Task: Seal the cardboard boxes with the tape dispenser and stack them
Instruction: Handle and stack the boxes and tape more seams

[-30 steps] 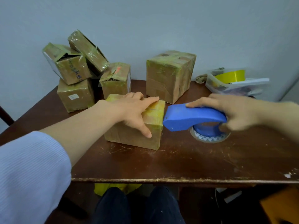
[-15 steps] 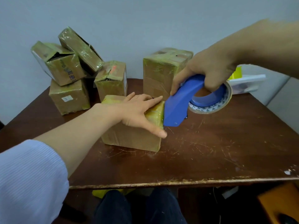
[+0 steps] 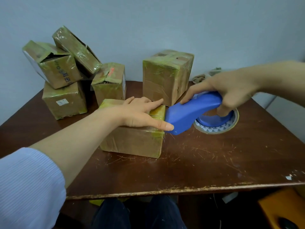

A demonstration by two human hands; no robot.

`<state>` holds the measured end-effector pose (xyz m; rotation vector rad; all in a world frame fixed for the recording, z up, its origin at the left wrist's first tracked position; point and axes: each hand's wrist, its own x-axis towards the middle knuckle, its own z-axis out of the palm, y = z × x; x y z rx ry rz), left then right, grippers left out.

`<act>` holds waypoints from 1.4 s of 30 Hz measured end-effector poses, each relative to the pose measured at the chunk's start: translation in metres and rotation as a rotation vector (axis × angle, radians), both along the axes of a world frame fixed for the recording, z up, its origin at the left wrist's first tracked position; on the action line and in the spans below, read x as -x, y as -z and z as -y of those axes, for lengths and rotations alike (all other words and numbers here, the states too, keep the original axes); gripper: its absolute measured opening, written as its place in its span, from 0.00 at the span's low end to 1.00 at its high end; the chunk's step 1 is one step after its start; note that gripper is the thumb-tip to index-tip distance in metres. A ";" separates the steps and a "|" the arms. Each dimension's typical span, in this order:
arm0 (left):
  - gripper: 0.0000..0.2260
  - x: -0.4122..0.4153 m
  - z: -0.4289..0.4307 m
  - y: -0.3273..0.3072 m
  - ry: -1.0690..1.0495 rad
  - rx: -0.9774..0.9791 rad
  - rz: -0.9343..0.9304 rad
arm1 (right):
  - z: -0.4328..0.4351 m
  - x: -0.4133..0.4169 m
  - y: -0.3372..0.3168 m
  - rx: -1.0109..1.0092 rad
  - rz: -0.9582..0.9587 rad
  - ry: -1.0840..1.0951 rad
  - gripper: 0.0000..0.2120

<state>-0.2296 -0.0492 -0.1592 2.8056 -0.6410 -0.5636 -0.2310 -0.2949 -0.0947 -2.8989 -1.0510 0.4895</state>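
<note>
A low cardboard box (image 3: pixel 132 141) wrapped in yellowish tape lies at the middle of the brown table (image 3: pixel 214 166). My left hand (image 3: pixel 140 113) presses flat on its top, fingers straight, thumb at the right edge. My right hand (image 3: pixel 231 90) grips the blue tape dispenser (image 3: pixel 189 113), whose nose touches the box's right upper edge. The tape roll (image 3: pixel 217 124) hangs under the handle, close to the table.
A taller taped box (image 3: pixel 166 76) stands behind the dispenser. At the back left several taped boxes (image 3: pixel 66 100) are piled, with a smaller box (image 3: pixel 109 83) beside them. A crumpled cloth (image 3: pixel 206 75) lies by the wall. An orange object (image 3: pixel 280 210) sits below the table's right.
My right hand has brought the dispenser down from its raised, tilted position to lie lower against the box's right edge. My left hand has stayed pressed on the box top.
</note>
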 end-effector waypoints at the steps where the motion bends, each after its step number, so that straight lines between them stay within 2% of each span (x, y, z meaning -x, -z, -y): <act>1: 0.53 -0.002 0.000 0.003 -0.015 0.017 0.015 | 0.000 0.006 0.001 -0.039 -0.007 0.048 0.38; 4: 0.49 -0.003 0.003 0.008 -0.054 0.061 0.093 | 0.012 0.026 0.019 -0.148 -0.080 0.140 0.38; 9: 0.49 0.000 0.012 0.013 -0.100 0.054 0.184 | 0.033 0.033 0.060 -0.238 -0.006 0.195 0.44; 14: 0.54 0.000 0.011 0.011 -0.079 -0.005 0.145 | 0.050 0.038 0.079 -0.381 0.024 0.172 0.47; 19: 0.52 0.000 0.009 0.013 -0.089 0.000 0.151 | 0.063 0.043 0.081 -0.450 0.010 0.181 0.47; 24: 0.51 -0.001 0.009 0.012 -0.077 -0.002 0.137 | 0.064 0.043 0.077 -0.378 0.030 0.156 0.47; 30: 0.48 0.001 0.013 0.003 -0.064 -0.031 0.070 | 0.044 0.022 0.039 -0.118 -0.039 0.074 0.44; 34: 0.42 -0.008 0.004 -0.007 -0.131 0.127 -0.175 | 0.030 0.017 0.025 -0.026 -0.091 0.057 0.44; 35: 0.41 -0.008 0.005 -0.006 -0.136 0.132 -0.166 | 0.027 0.016 0.024 -0.017 -0.082 0.060 0.44; 38: 0.42 -0.004 0.017 0.001 -0.104 -0.003 0.034 | 0.020 0.015 0.022 0.007 -0.017 0.040 0.43; 42: 0.40 -0.007 0.019 -0.004 -0.154 0.011 -0.028 | 0.017 0.018 0.015 0.046 0.017 0.049 0.42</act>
